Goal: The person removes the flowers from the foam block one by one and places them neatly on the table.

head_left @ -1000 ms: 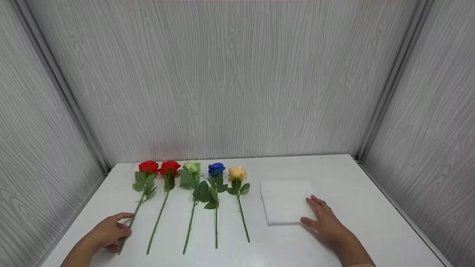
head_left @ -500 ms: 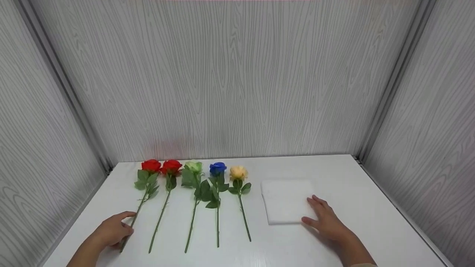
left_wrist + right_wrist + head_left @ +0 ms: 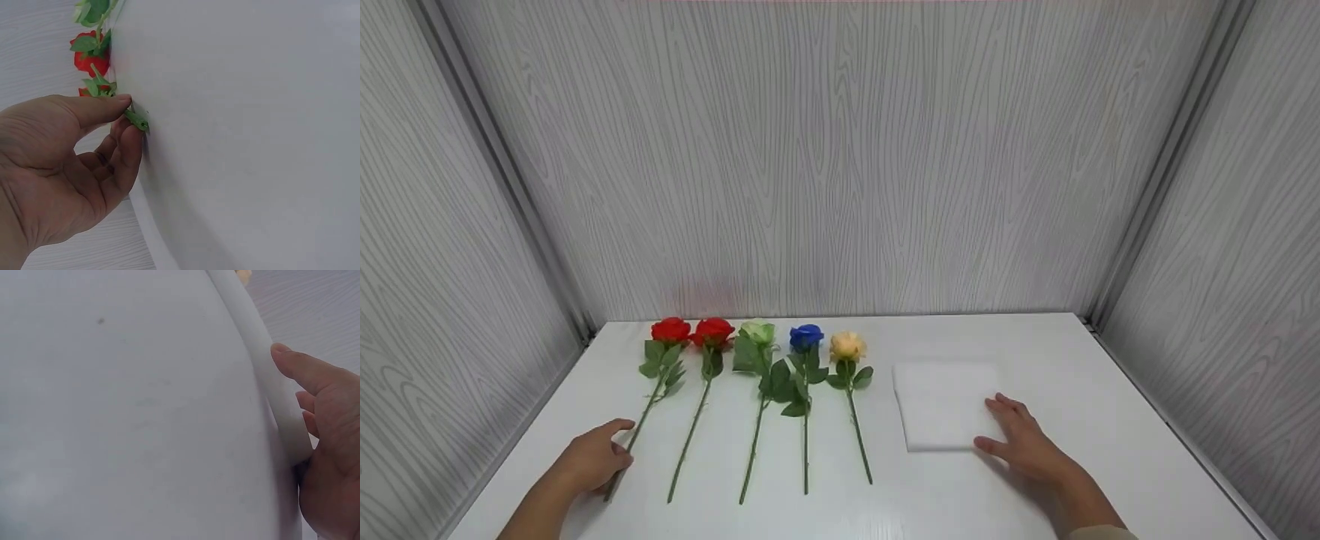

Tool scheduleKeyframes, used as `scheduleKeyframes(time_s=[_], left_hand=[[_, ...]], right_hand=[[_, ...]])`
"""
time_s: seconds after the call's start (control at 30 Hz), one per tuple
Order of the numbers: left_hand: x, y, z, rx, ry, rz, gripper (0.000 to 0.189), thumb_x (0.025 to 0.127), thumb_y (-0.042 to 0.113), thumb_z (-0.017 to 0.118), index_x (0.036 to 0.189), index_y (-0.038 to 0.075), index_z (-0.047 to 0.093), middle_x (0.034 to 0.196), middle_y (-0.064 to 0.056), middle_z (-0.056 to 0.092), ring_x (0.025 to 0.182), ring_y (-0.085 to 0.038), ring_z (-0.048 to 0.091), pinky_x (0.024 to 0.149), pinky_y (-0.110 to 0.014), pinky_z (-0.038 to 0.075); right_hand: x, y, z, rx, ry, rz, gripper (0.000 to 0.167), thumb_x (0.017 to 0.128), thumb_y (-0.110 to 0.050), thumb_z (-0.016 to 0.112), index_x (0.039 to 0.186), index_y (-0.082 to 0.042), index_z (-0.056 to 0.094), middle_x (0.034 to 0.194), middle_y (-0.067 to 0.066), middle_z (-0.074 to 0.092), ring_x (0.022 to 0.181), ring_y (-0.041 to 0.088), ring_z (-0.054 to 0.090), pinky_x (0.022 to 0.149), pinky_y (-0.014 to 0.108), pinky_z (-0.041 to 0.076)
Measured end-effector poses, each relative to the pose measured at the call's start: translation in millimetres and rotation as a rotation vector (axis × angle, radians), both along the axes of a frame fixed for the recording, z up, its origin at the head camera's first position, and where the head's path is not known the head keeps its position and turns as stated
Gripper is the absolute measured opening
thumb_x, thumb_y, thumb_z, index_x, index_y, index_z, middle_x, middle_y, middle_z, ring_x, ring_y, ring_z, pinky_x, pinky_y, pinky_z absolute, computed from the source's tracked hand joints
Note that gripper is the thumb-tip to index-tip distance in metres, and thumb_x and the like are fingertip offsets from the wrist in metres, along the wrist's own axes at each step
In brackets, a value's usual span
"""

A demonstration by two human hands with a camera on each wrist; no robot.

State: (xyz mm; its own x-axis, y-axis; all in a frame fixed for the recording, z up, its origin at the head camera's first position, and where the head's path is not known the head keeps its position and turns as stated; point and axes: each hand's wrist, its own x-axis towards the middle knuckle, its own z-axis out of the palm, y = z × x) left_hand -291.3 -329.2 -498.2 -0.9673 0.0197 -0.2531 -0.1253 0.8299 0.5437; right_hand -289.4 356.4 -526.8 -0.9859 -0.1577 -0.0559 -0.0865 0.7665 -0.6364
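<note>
My left hand is at the lower stem of the leftmost red rose. In the left wrist view, thumb and fingers pinch that stem's cut green end. To its right lie a second red rose, a pale green rose, a blue rose and a yellow rose, stems toward me. My right hand touches the right side of a flat white square pad, fingers spread. The right wrist view shows the thumb at the pad's thick edge.
The white table meets a grey wood-grain panel behind the blooms. Similar panels rise at the left and right. Leaves of the pale green and blue roses overlap.
The head view has shifted slightly, so everything sits a little further right in it. My left fingers have drawn closer together on the red rose's stem. The right hand stays at the pad.
</note>
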Motion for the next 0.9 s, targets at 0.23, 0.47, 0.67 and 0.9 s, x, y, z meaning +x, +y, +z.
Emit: scheduleKeyframes(time_s=[0.23,0.47,0.67,0.9], left_hand=[[4.3,1.1,5.8,-0.066,0.019,-0.023,0.068,0.098,0.008,0.074,0.156,-0.01,0.041,0.104,-0.013,0.072,0.083,-0.019,0.067,0.07,-0.037,0.058],[4.4,0.1,16.2,-0.181,-0.024,-0.048,0.067,0.109,0.033,0.064,0.157,-0.008,0.041,0.139,-0.037,0.065,0.13,-0.056,0.062,0.105,-0.069,0.054],[1.2,17.7,30.0,-0.226,0.079,-0.071,0.073,0.11,0.041,0.059,0.159,-0.01,0.038,0.146,-0.046,0.053,0.136,-0.066,0.052,0.106,-0.076,0.049],[-21.1,82.6,49.1,-0.189,0.136,-0.018,0.076,0.11,0.047,0.058,0.167,0.003,0.034,0.167,-0.04,0.028,0.151,-0.067,0.028,0.119,-0.086,0.028]], right_hand=[[-5.3,-11.2,13.7,0.131,-0.022,0.023,0.093,0.102,-0.047,0.075,0.166,0.004,0.032,0.175,0.032,0.024,0.161,0.056,0.023,0.129,0.073,0.028],[-14.7,-25.1,32.2,0.28,-0.044,0.057,0.09,0.102,-0.044,0.074,0.162,0.011,0.036,0.173,0.036,0.027,0.159,0.06,0.026,0.129,0.072,0.029],[-15.1,-24.7,44.5,0.301,-0.043,0.052,0.083,0.103,-0.048,0.071,0.159,0.007,0.044,0.171,0.035,0.033,0.158,0.059,0.027,0.128,0.073,0.029],[-10.7,-20.3,70.1,0.37,0.021,0.074,0.073,0.104,-0.05,0.068,0.157,-0.002,0.052,0.169,0.031,0.039,0.156,0.06,0.029,0.121,0.085,0.025]])
